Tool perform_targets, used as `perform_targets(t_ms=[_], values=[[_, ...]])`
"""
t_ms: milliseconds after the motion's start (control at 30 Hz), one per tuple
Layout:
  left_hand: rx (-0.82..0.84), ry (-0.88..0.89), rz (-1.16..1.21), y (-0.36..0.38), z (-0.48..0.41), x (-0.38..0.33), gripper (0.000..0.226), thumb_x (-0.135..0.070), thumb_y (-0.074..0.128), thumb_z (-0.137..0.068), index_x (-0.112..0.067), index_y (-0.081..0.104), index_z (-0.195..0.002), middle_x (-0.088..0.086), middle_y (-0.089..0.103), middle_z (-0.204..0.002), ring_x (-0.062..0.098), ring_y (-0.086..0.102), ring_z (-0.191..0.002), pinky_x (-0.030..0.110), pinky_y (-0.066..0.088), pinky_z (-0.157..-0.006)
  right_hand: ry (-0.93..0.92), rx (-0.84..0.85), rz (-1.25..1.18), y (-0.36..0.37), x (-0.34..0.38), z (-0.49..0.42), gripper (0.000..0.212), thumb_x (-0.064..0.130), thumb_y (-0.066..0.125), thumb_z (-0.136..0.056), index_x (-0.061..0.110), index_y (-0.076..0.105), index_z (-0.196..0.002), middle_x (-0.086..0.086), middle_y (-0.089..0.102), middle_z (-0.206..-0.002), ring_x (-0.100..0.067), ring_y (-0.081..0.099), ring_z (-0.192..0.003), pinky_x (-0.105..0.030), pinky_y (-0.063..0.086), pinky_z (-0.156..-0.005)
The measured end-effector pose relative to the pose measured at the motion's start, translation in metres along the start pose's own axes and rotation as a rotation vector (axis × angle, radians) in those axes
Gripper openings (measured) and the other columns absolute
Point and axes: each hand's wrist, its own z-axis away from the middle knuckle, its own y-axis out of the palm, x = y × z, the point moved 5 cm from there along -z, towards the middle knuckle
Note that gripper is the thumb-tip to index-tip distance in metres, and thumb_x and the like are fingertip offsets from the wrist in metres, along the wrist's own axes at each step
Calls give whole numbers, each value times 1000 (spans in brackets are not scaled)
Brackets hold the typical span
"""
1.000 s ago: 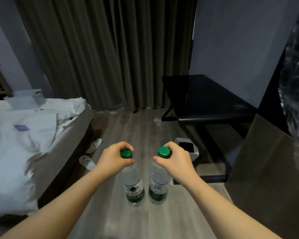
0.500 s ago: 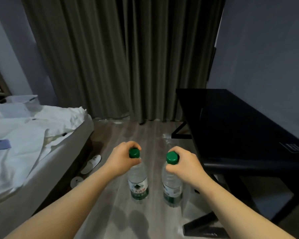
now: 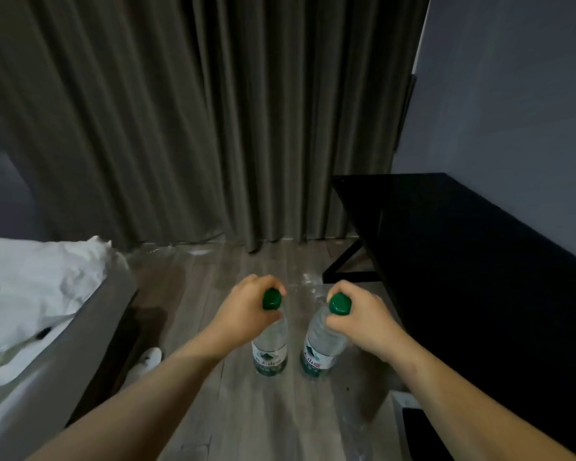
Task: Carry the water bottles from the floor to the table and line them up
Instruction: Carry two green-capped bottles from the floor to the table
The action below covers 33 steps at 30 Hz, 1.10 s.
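fingers grip two bottles' necks, seemingly above wood floor; black table right

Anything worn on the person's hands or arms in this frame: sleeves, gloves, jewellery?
Nothing visible. The left hand and right hand are ungloved, no rings showing. Both forearms are uncovered to the frame edge: no sleeve, watch or bracelet.
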Motion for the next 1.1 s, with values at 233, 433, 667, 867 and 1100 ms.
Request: perform_targets(t_ms=[233,433,667,867,1100], values=[[23,45,13,11,-165,34,32,-17,76,-72,-26,63,-100,-20,48,-84,4,47,-85,4,32,-65,29,-28,-108,-18,-17,-165,15,14,65,-68,16,57,-81,3,55,-72,-11,54,-65,-21,46,-41],[62,46,14,12,-314,39,34,-16,76,-71,-27,62,-99,-4,59,-103,14,56,-97,21,41,-81,4,-92,-56,-56,-26,-296,15,14,63,-64,21,52,-72,2,54,-68,-19,57,-66,-31,50,-52],[-7,139,71,13,-468,36,38,-15,75,-74,-25,64,-108,0,62,-112,14,58,-102,18,40,-86,28,-206,-37,-102,-47,-423,16,13,64,-69,15,57,-83,3,57,-75,-15,56,-74,-26,42,-60],[34,246,200,31,-593,35,39,-13,75,-74,-24,64,-110,-9,60,-98,7,57,-92,10,39,-76,116,-304,-59,-135,-75,-524,20,16,68,-69,16,58,-87,6,59,-77,-6,55,-68,-20,43,-54],[243,531,237,59,-730,3,38,-10,74,-74,-24,63,-107,-14,58,-101,1,55,-96,-1,37,-73,242,-475,-77,-174,-109,-614,15,10,65,-71,17,56,-79,3,58,-73,-9,56,-66,-25,47,-56]])
